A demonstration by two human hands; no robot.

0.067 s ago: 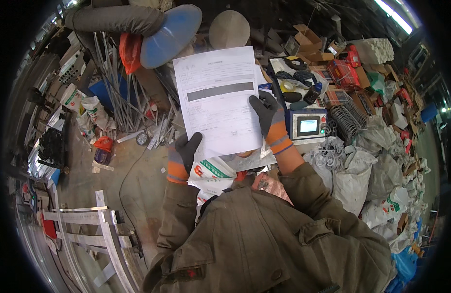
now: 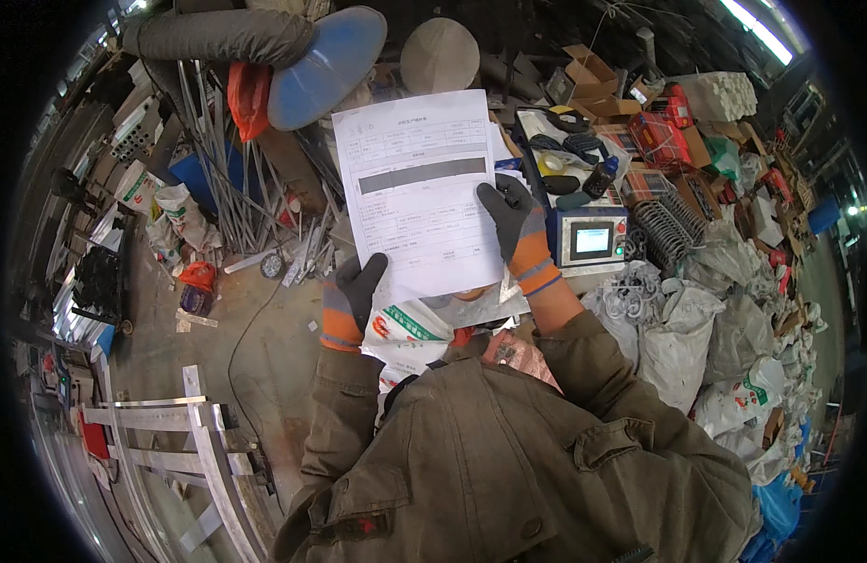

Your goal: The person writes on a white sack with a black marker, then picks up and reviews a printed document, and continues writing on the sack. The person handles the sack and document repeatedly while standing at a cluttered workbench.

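Note:
A white printed form (image 2: 424, 220) with a dark grey band across it is held up in front of me. My left hand (image 2: 361, 284), in a dark grey and orange work glove, pinches its lower left corner with the thumb on top. The right edge of the sheet is gripped by my right hand (image 2: 510, 214), gloved the same way, thumb over the paper. Fingers behind the paper are hidden. Just below the form lies a white plastic sack (image 2: 407, 342) with green and red print.
A control box (image 2: 593, 238) with a lit screen stands to the right, a cluttered tray (image 2: 569, 155) behind it. Stuffed sacks (image 2: 682, 342) and coil springs (image 2: 668, 230) lie farther right. At left are a metal frame (image 2: 208, 441), thin metal strips (image 2: 213, 159) and a blue disc (image 2: 330, 68).
Almost nothing has moved. The print on the form looks sharper, and the view has shifted very slightly. Both hands keep their hold.

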